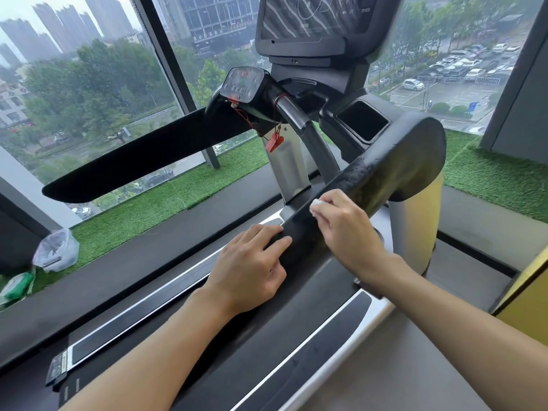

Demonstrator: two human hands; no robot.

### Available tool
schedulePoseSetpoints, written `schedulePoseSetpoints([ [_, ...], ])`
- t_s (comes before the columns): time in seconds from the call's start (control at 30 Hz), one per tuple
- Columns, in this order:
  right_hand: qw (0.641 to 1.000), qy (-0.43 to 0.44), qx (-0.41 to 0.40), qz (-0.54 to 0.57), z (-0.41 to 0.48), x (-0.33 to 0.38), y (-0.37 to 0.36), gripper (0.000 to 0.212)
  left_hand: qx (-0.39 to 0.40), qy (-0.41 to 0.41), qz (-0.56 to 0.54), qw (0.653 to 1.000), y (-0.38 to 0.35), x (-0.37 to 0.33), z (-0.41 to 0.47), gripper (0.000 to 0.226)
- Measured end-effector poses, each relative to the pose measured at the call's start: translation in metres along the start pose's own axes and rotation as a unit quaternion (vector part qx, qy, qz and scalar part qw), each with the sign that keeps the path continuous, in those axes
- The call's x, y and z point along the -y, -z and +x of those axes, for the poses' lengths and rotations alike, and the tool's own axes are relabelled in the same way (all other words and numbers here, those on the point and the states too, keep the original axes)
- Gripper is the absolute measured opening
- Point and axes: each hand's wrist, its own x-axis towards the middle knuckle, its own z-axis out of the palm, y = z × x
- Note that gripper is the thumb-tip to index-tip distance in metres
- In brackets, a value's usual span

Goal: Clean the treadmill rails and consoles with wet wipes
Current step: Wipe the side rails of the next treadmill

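Observation:
The treadmill's right rail [385, 170] is a wide black padded bar running from the console down toward me. My right hand [347, 229] lies on top of it, fingers curled round a small white wet wipe [316, 203] pressed against the rail. My left hand [249, 268] rests at the rail's near end, its fingers touching the inner side. The left rail [142, 155] stretches out to the left, untouched. The console screen [314, 22] and a small control panel [243, 84] stand above.
A red safety clip [274, 142] hangs on a cord below the control panel. On the window ledge at left sit a clear plastic bag [56, 250] and a green wipe pack [16, 287]. Artificial grass [166, 200] lines the ledge. The treadmill belt [267, 336] is below.

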Motion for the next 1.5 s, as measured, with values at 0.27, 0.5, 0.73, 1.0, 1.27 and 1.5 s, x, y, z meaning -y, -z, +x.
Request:
schedulePoseSetpoints([
  [0.27, 0.999, 0.034, 0.014, 0.007, -0.013, 0.006, -0.006, 0.027, 0.050, 0.003, 0.007, 0.999, 0.005, 0.006, -0.016, 0.052],
  [0.5, 0.995, 0.069, 0.076, -0.017, -0.015, 0.027, -0.008, 0.018, 0.030, 0.025, -0.002, 0.999, 0.005, 0.004, -0.020, 0.046],
  [0.73, 0.994, 0.042, 0.092, -0.029, 0.002, 0.037, -0.013, 0.015, 0.023, 0.017, 0.006, 1.000, 0.005, 0.003, -0.020, 0.044],
  [1.0, 0.996, 0.035, 0.080, -0.020, 0.000, 0.039, -0.014, 0.018, 0.016, 0.019, -0.002, 1.000, 0.005, 0.003, -0.021, 0.044],
  [1.27, 0.999, 0.005, 0.038, -0.007, -0.005, 0.035, -0.009, 0.021, 0.010, 0.022, -0.002, 1.000, 0.004, 0.004, -0.022, 0.043],
  [1.5, 0.999, -0.033, -0.019, 0.036, -0.022, 0.030, -0.012, 0.024, 0.003, 0.000, 0.007, 1.000, 0.011, 0.004, -0.026, 0.043],
])
